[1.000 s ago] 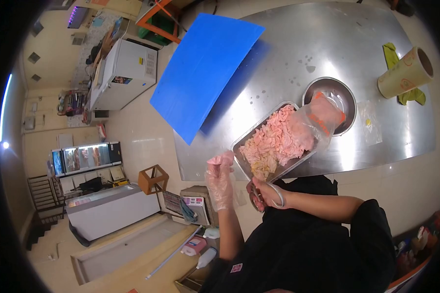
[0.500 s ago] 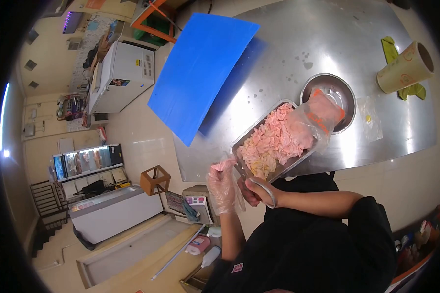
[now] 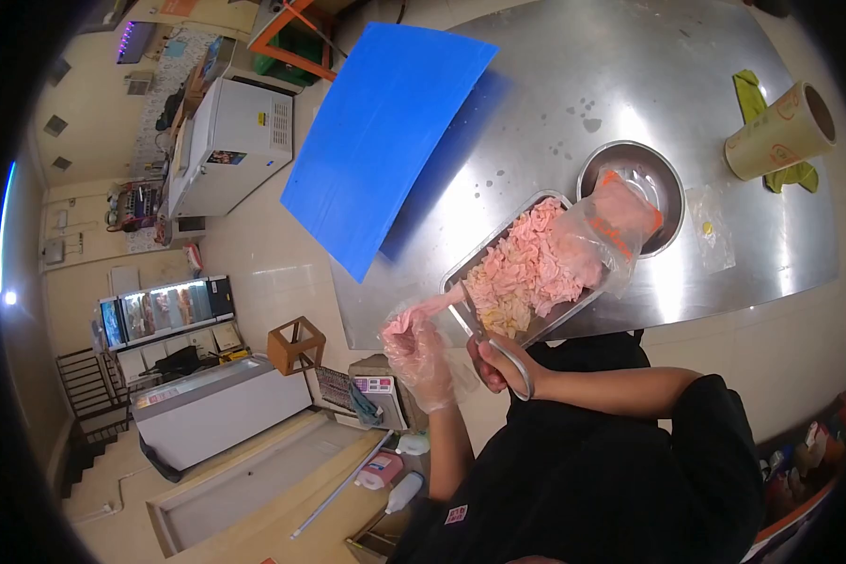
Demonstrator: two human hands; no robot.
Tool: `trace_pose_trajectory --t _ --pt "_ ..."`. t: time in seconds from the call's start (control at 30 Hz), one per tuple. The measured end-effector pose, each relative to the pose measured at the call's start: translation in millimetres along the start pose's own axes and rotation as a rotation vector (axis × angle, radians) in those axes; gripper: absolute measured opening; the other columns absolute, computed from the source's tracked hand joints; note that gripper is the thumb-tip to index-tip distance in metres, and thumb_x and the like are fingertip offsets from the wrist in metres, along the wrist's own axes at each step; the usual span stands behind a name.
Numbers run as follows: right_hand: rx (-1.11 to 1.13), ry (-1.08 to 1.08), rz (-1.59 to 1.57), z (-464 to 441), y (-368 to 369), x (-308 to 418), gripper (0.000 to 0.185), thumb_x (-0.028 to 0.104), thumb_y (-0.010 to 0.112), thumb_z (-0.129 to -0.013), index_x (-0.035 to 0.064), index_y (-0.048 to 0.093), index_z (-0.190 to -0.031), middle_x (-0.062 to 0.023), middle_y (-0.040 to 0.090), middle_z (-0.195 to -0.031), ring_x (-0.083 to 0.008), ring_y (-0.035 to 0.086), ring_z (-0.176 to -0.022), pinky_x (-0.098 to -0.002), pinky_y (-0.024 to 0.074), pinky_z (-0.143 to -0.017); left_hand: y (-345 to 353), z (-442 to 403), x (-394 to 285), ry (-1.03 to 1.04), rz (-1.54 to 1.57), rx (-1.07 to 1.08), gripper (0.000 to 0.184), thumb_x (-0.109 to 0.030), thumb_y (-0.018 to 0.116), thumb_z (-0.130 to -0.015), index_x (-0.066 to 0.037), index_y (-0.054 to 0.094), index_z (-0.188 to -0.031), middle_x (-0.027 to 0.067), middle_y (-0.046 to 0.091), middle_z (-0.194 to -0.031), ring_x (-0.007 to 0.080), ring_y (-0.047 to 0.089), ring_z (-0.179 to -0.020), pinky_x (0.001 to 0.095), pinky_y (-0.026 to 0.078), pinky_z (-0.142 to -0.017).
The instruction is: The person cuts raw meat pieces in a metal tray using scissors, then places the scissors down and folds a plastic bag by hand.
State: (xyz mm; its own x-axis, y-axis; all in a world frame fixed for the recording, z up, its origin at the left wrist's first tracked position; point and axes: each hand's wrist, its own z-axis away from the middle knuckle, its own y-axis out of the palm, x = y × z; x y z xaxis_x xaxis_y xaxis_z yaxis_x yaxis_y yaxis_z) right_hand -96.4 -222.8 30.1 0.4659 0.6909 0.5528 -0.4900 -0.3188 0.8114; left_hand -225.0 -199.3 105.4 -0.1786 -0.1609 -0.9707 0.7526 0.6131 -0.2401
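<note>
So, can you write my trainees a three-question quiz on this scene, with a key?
1. Which hand wears a clear glove and holds a pink strip?
2. What lies partly over both the tray and the round bowl?
a) blue board
b) plastic bag
c) green cloth
3. True or false: the right hand holds scissors.

Key: 1. Left hand; 2. b; 3. True.

One table point(image 3: 555, 85), one tray point(image 3: 587, 301), one bowl point(image 3: 669, 169), one blue board point(image 3: 385, 132), one roll point(image 3: 771, 141) and two plastic bags point(image 3: 620, 211) (one printed in red) are counted. Two hands point(image 3: 414, 352), one pair of scissors point(image 3: 518, 368) and three jugs point(image 3: 379, 472) are also recorded.
</note>
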Motion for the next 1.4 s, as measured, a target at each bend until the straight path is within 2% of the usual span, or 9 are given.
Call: trace_pose_trajectory --t 0.13,0.23,0.33,0.43,0.67,0.77,0.87,1.07,1.4 --pt "0.051 0.210 -0.056 2 2 -8 0.057 0.064 0.045 -0.100 0.0079 0.047 -0.094 0.0001 0.040 -0.061 -0.0097 0.040 -0.048 -0.0262 0.0351 -0.044 -1 -8 9 0.089 -0.066 0.076 0.012 -0.005 0.065 -0.096 -0.005 0.056 -0.090 0.0005 0.061 -0.089 0.0092 0.057 -0.082 0.0248 0.047 -0.074" --pt "0.130 0.197 -0.067 5 6 -7 0.058 0.065 0.044 -0.100 0.0077 0.049 -0.093 -0.0002 0.041 -0.061 -0.0102 0.040 -0.047 -0.0266 0.0355 -0.044 3 -11 -3 0.182 -0.211 0.151 0.012 -0.010 0.064 -0.098 -0.009 0.053 -0.094 -0.0017 0.060 -0.089 0.0043 0.046 -0.067 0.0216 0.038 -0.056" --pt "0.089 0.124 -0.066 1 8 -4 0.053 0.061 0.049 -0.100 0.0083 0.050 -0.093 0.0005 0.041 -0.060 -0.0099 0.042 -0.046 -0.0268 0.0367 -0.043 -3 -11 5 0.104 -0.222 0.122 0.012 -0.009 0.064 -0.098 -0.010 0.053 -0.096 -0.0004 0.061 -0.091 0.0045 0.046 -0.068 0.0214 0.038 -0.057" --pt "0.065 0.075 -0.064 -2 7 8 0.047 0.055 0.054 -0.100 0.0088 0.050 -0.093 0.0013 0.041 -0.059 -0.0088 0.042 -0.045 -0.0257 0.0370 -0.042 1 -5 1 -0.035 0.172 0.112 0.015 -0.005 0.066 -0.096 -0.006 0.053 -0.102 0.0017 0.058 -0.087 0.0092 0.054 -0.077 0.0239 0.045 -0.071" --pt "0.004 0.062 -0.028 2 7 11 0.042 0.050 0.055 -0.102 0.0084 0.051 -0.097 0.0009 0.044 -0.060 -0.0081 0.043 -0.047 -0.0250 0.0367 -0.043 10 -8 -8 0.094 0.135 0.011 0.019 -0.006 0.069 -0.095 -0.007 0.053 -0.105 0.0025 0.058 -0.086 0.0094 0.054 -0.072 0.0240 0.045 -0.066" --pt "0.012 0.019 -0.080 -1 2 2 0.049 0.056 0.052 -0.101 0.0074 0.051 -0.100 0.0006 0.044 -0.061 -0.0097 0.045 -0.050 -0.0257 0.0382 -0.048 10 -9 -13 0.122 0.048 0.017 0.019 -0.004 0.070 -0.093 -0.006 0.054 -0.103 0.0034 0.059 -0.086 0.0099 0.057 -0.074 0.0239 0.046 -0.066" --pt "0.181 0.093 -0.107 1 -7 -11 0.054 0.061 0.051 -0.098 0.0104 0.050 -0.118 -0.0023 0.050 -0.082 -0.0110 0.052 -0.072 -0.0284 0.0441 -0.062 12 -8 -14 0.139 0.064 0.053 0.020 -0.001 0.071 -0.092 -0.006 0.054 -0.100 0.0040 0.060 -0.087 0.0105 0.059 -0.074 0.0238 0.048 -0.066" --pt "0.031 0.035 -0.152 -1 21 9 0.062 0.065 0.044 -0.100 0.0068 0.052 -0.118 -0.0014 0.051 -0.085 -0.0111 0.050 -0.071 -0.0258 0.0418 -0.057 12 6 -29 0.075 0.011 0.108 0.022 0.001 0.072 -0.091 -0.005 0.052 -0.097 0.0060 0.061 -0.085 0.0110 0.059 -0.071 0.0237 0.049 -0.066" --pt "0.096 -0.013 -0.028 7 11 22 0.063 0.069 0.047 -0.096 0.0067 0.052 -0.097 0.0020 0.044 -0.064 -0.0056 0.043 -0.048 -0.0224 0.0369 -0.043 7 11 -17 -0.002 0.081 0.151 0.023 -0.003 0.073 -0.091 -0.005 0.050 -0.091 0.0052 0.061 -0.078 0.0110 0.057 -0.068 0.0247 0.047 -0.064"
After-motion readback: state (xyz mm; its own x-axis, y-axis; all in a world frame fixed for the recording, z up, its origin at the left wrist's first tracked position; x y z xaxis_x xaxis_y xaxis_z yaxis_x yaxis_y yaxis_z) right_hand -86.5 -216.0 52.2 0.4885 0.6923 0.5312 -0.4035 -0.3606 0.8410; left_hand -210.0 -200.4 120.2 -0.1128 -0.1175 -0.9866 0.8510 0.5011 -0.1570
